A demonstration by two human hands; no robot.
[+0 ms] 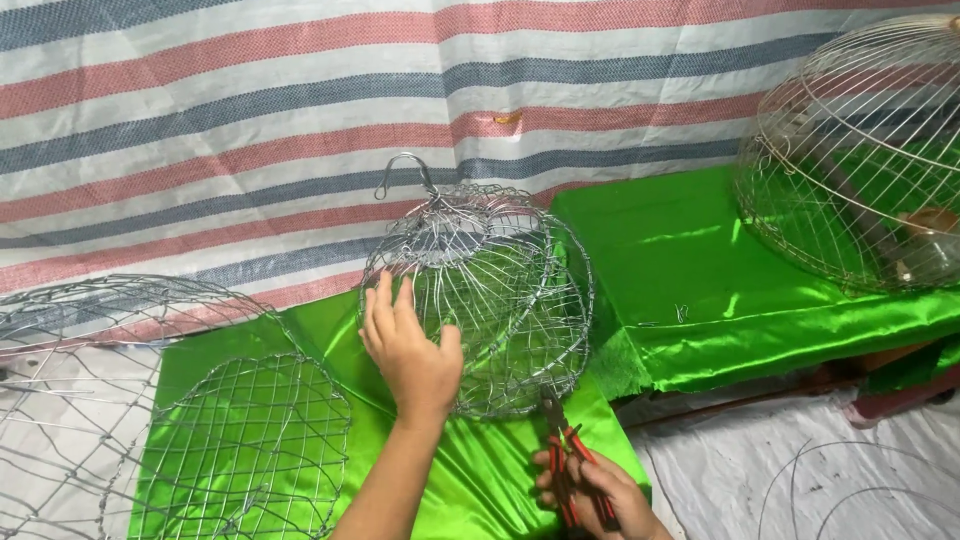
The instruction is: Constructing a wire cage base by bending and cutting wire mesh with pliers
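A round wire cage [500, 290] with a hook on top lies tilted on a green satin cloth [480, 470]. My left hand [410, 350] rests flat against the cage's left side, fingers spread. Lower right, my right hand [595, 495] grips red-handled pliers [565, 455], whose jaws touch the cage's bottom rim.
A flat round wire mesh piece [250, 450] lies at the left on the cloth, beside a larger wire frame [70, 380]. A big domed wire cage [860, 150] stands on a green-covered table [690, 300] at the right. A striped tarp [300, 100] hangs behind. Loose wire [840, 480] lies on the floor.
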